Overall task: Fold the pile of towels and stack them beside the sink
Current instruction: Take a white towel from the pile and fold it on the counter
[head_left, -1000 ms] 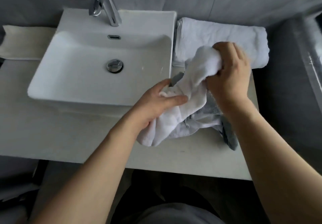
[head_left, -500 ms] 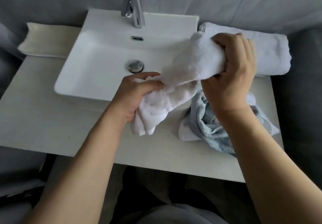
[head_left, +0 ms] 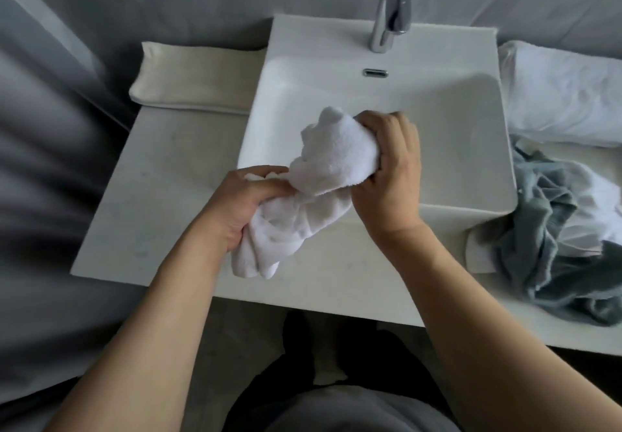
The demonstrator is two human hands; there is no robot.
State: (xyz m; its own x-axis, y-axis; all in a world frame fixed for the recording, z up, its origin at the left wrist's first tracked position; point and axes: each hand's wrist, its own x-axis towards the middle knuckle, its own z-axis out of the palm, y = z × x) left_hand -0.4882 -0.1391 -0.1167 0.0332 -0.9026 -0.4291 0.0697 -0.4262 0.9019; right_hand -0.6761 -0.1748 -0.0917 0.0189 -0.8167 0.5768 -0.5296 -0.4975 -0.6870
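A bunched white towel hangs between both hands over the front rim of the white sink. My left hand grips its lower end, which dangles toward the counter. My right hand grips its upper, thicker end above the basin. To the right of the sink lies a crumpled pile of grey-blue and white towels. Behind that pile a white folded towel rests by the wall.
A cream folded cloth lies on the counter left of the sink. A chrome tap stands at the sink's back. Grey walls close in behind and at the left. The counter's front edge runs just ahead of my body.
Both hands carried the white towel leftward, from above the pile at the right to over the sink's front. The view also swung left, leaving the pile at the right edge.
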